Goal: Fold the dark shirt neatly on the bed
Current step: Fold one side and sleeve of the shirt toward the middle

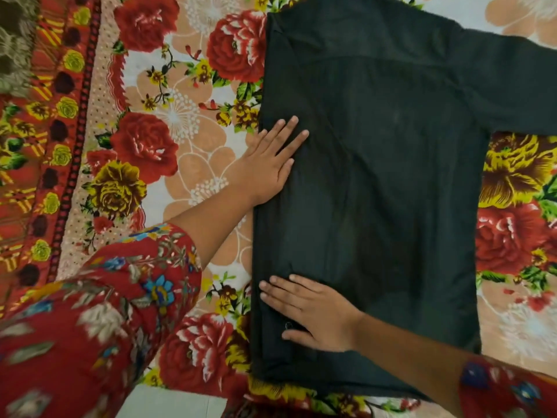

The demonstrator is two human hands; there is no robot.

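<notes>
The dark shirt (376, 176) lies flat on the bed, back side up, its hem towards me. Its left side is folded inward, giving a straight left edge. One sleeve (512, 86) stretches out to the right and runs off the frame. My left hand (268, 164) rests flat, fingers apart, on the shirt's left edge about halfway up. My right hand (313, 312) lies flat on the lower left part of the shirt, fingers pointing left, near a small button. Neither hand grips the cloth.
The bed is covered by a floral bedsheet (168, 137) with red and yellow roses. A red patterned border (60, 146) runs along the sheet's left side. A pale floor strip (171, 402) shows at the bottom edge.
</notes>
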